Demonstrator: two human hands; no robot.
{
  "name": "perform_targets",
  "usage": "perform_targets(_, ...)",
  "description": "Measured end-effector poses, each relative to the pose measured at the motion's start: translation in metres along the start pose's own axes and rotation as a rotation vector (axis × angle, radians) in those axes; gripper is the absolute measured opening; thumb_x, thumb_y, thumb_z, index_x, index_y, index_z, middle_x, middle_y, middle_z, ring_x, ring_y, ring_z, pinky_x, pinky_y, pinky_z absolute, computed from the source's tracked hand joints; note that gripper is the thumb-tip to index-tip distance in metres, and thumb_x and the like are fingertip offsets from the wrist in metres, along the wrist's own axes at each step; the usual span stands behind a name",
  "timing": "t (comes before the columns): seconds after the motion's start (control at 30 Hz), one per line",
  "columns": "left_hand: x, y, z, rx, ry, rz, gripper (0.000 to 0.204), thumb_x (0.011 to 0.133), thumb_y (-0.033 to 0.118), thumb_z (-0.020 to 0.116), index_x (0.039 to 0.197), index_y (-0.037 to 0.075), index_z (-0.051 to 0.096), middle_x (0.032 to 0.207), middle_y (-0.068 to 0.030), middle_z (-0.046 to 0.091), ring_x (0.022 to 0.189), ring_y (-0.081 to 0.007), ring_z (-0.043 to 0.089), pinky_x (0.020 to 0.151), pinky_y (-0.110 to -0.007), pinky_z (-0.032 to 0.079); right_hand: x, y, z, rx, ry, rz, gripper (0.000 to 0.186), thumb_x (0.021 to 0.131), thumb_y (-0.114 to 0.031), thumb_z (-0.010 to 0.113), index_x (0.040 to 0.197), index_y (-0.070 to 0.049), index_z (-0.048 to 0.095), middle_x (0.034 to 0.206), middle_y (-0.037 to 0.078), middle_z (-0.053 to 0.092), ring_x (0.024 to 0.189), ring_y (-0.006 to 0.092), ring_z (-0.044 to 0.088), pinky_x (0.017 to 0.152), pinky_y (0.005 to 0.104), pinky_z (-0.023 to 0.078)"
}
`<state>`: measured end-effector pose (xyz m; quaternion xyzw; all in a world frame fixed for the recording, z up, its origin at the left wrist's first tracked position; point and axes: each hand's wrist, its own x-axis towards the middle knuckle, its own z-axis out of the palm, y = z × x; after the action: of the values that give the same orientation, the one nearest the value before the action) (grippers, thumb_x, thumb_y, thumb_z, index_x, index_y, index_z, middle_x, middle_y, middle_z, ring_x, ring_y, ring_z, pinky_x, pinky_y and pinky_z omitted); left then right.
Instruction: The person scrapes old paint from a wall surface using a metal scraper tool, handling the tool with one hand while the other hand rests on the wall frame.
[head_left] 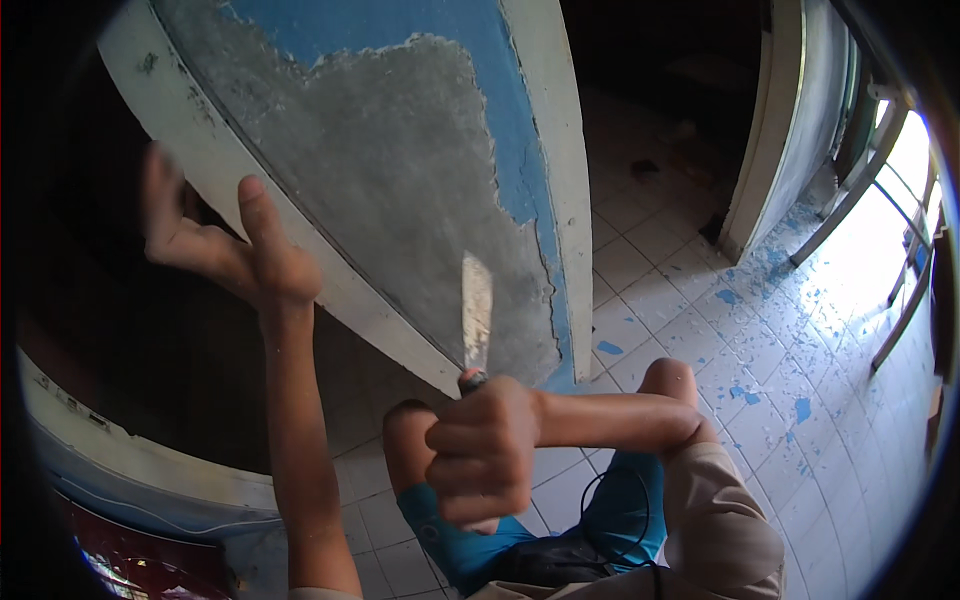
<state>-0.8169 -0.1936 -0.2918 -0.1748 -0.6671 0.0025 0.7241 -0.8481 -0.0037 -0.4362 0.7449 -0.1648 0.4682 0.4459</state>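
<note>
My right hand (484, 450) is closed round the handle of a putty knife (477, 312), its worn, whitish blade pointing up in front of the wall. Just beyond the blade stands a wall section (370, 150) of bare grey plaster, with blue paint (515, 130) left along its top and right side in a ragged edge. My left hand (250, 245) is raised beside the pale left frame (290, 215) of that wall. Its thumb and fingers are apart, the fingertips smeared by motion, and nothing is in it.
Blue paint flakes (803, 408) lie scattered over the white tiled floor (700, 320) to the right. A dark doorway (670, 100) opens beyond the wall. Chair-like curved legs (850, 205) stand in bright light at far right. A black cable (640, 500) hangs over my lap.
</note>
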Motion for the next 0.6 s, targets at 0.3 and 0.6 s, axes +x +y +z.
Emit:
perform_targets(0.3,0.007,0.000,0.005,0.028,-0.043,0.008,0.050,0.100,0.009,0.061,0.136,-0.004,0.030,0.155,-0.0333,0.029,0.145,-0.0421,0.037,0.123,-0.058,0.034,-0.009,0.010,-0.017,-0.013,-0.033,0.038,0.036,0.096,-0.035,0.055,0.067,-0.019,0.040,0.066,-0.003,0.042,0.054,0.0152,0.050,0.047,0.0324,0.040)
perform_targets(0.6,0.003,0.006,-0.002,0.016,-0.040,-0.011,0.050,0.099,0.008,0.061,0.136,-0.004,0.029,0.154,-0.0324,0.030,0.144,-0.0414,0.038,0.123,-0.058,0.036,-0.017,0.007,-0.016,0.048,-0.012,0.087,0.035,0.099,-0.033,0.055,0.068,-0.019,0.045,0.066,-0.003,0.044,0.054,0.0137,0.051,0.047,0.0302,0.040)
